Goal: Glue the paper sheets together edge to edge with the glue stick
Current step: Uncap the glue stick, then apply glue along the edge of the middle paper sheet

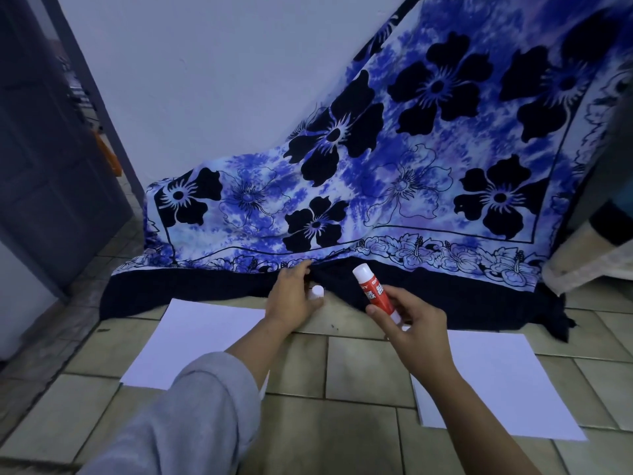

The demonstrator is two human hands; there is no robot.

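Lying on the beige tiled floor point(359, 365), the left white paper sheet point(191, 341) and the right white paper sheet point(496, 382) sit well apart. Above the gap, the right hand point(416, 323) grips the red-and-white glue stick point(373, 291) by its base, long axis tilted up and away, nearest the right sheet. Beyond, the left hand point(291, 299) pinches a small white cap point(317, 291) by the blue flowered cloth point(411, 166).

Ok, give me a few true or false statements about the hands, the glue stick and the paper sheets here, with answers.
1. The right hand holds the red glue stick. True.
2. The two paper sheets touch edge to edge. False: the left sheet and the right sheet lie apart, with bare floor tiles between.
3. The left hand holds a small white cap. True.
4. The cloth behind is plain red. False: the cloth is blue with dark flowers.
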